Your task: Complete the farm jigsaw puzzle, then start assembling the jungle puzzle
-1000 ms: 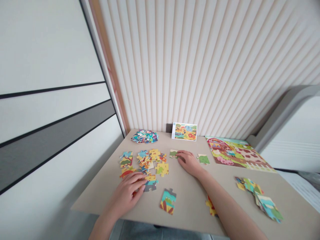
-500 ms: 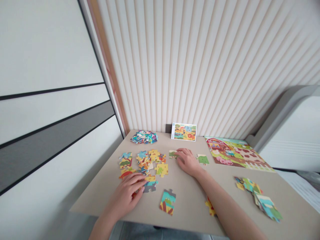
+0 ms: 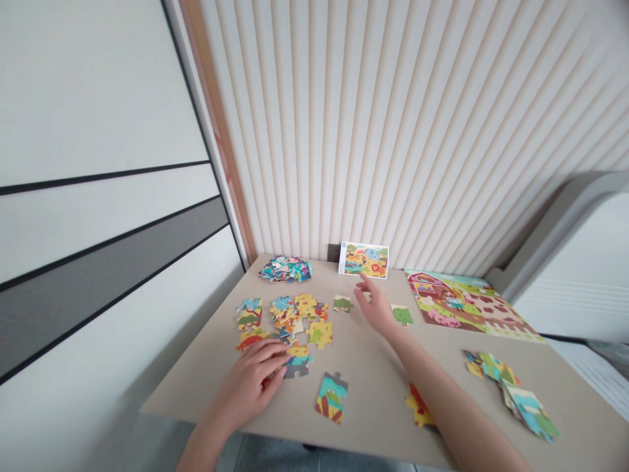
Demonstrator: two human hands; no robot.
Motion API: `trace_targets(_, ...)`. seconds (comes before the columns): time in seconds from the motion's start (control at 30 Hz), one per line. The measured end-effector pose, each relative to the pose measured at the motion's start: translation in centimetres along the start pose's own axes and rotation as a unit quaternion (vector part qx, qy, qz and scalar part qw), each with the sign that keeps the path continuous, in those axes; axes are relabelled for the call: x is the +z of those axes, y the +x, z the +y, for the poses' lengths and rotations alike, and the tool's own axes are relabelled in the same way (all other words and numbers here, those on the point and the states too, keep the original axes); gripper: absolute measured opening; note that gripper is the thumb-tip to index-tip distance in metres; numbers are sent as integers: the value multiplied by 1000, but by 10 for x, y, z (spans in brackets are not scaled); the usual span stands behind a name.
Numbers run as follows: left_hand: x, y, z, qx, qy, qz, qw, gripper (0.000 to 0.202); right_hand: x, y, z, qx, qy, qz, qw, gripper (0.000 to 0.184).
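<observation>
My left hand [image 3: 253,380] lies flat with fingers stretched out on the near edge of a loose spread of colourful puzzle pieces [image 3: 289,318]. My right hand [image 3: 376,307] is raised slightly above the beige table [image 3: 373,367], fingers extended towards a small reference picture card [image 3: 363,259] leaning on the wall. It holds nothing. A green puzzle piece [image 3: 343,303] lies just left of that hand and another green piece [image 3: 403,315] lies just right of it.
A finished farm puzzle [image 3: 462,305] lies at the back right. A blue pile of pieces [image 3: 285,269] sits at the back left. More pieces lie at the right [image 3: 515,393] and near the front edge [image 3: 331,396], [image 3: 417,406]. A ribbed wall stands behind.
My right hand has lifted off the green piece it was touching and moved up and back towards the picture card. My left hand has stayed in place.
</observation>
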State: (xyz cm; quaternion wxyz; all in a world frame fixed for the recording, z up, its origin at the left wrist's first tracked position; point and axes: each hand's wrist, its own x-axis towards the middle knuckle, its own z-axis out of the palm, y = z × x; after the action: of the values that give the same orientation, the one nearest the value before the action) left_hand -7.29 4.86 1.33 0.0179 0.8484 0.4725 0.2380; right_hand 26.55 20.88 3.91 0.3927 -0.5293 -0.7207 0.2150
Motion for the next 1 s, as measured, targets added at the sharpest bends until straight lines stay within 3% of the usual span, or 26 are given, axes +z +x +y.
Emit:
trace_targets(0.07,0,0,-1,-2,1,-6,1000,31,-10,19,-6,74,85,-55,992,52)
trace_targets(0.17,1,0,-1,-4,3,-10,1000,32,-22,33,-12,78,78,-99,989,52)
trace_targets(0.23,2,0,-1,-4,1,-8,1000,32,-23,26,-14,59,44,-91,993,46)
trace_targets(0.37,3,0,-1,-6,-4,-6,1000,31,-8,-15,-11,-14,-31,-111,993,38)
trace_targets(0.47,4,-2,-3,-3,-2,-5,1000,32,5,-40,-2,-122,-159,-151,968,43)
trace_targets(0.6,2,-1,-1,2,5,8,1000,31,14,-47,8,-151,-211,-143,955,43)
trace_targets(0.73,-5,15,21,11,21,16,1000,35,9,-40,2,-147,-206,-159,954,44)
trace_targets(0.83,-10,33,50,72,10,-34,997,44,-9,-43,-18,-172,-172,-184,952,49)
trace_targets(0.9,-8,41,71,100,-2,-58,993,42,-28,-56,-34,-181,-146,-179,956,45)
trace_targets(1.0,2,42,97,86,-20,-73,993,30,-61,-98,-48,-142,-124,-179,966,37)
